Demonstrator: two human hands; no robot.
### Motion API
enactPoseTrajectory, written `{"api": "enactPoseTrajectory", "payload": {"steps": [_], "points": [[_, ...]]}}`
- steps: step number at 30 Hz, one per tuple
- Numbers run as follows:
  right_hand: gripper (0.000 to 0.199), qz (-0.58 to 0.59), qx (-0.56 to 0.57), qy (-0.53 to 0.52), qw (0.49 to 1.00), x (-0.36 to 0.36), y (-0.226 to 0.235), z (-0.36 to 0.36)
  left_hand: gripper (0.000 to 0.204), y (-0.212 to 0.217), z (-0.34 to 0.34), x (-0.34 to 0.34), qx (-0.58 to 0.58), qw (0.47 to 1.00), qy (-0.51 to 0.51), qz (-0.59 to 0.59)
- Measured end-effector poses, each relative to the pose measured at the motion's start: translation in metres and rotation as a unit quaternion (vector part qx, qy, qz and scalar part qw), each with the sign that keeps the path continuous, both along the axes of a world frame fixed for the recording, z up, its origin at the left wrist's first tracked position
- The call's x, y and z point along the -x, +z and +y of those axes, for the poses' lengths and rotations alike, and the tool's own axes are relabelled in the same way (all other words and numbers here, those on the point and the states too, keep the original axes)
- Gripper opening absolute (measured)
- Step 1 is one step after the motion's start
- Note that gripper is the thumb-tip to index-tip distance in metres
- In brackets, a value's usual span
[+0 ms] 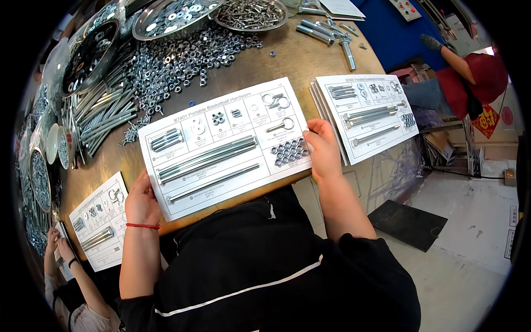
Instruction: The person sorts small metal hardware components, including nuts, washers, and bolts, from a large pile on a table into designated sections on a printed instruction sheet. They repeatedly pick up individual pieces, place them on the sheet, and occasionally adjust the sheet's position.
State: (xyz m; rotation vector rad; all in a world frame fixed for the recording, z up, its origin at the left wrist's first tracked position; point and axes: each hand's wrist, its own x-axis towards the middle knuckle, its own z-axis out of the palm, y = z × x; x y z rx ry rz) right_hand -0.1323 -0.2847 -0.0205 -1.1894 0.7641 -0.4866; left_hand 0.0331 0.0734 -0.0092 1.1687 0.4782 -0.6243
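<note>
Wooden workbench (pale concrete floor)

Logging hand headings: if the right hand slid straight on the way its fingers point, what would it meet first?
Probably the hex nuts packed on the hardware card; the right hand grips that card's right edge, fingers pointing up-left.

My fingers grip a glossy blister-sealed paper hardware card; its bolts are bright zinc-plated metal. The surface is matt, worn wood.
</note>
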Motion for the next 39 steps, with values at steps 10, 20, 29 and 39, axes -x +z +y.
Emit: {"api": "enactPoseTrajectory", "payload": {"steps": [10, 20, 29, 39], "points": [[0.039, -0.027, 0.021, 0.012, 0.999, 0.016, 0.029, 0.019, 0.046, 0.024, 0.029, 0.01, -0.009, 1.0, -0.001, -0.004], [0.04, -0.023, 0.02, 0.044, 0.999, 0.048, 0.042, 0.055, 0.046, 0.044, 0.055, 0.019, 0.003, 1.0, -0.023, -0.011], [0.039, -0.047, 0.019, 0.039, 0.998, 0.073, 0.048, 0.072, 0.046, 0.058, 0.067, 0.021, 0.005, 0.997, -0.074, -0.021], [0.04, -0.052, 0.008, 0.043, 0.998, 0.099, 0.048, 0.092, 0.049, 0.056, 0.078, 0.012, 0.014, 0.991, -0.128, -0.034]]}}
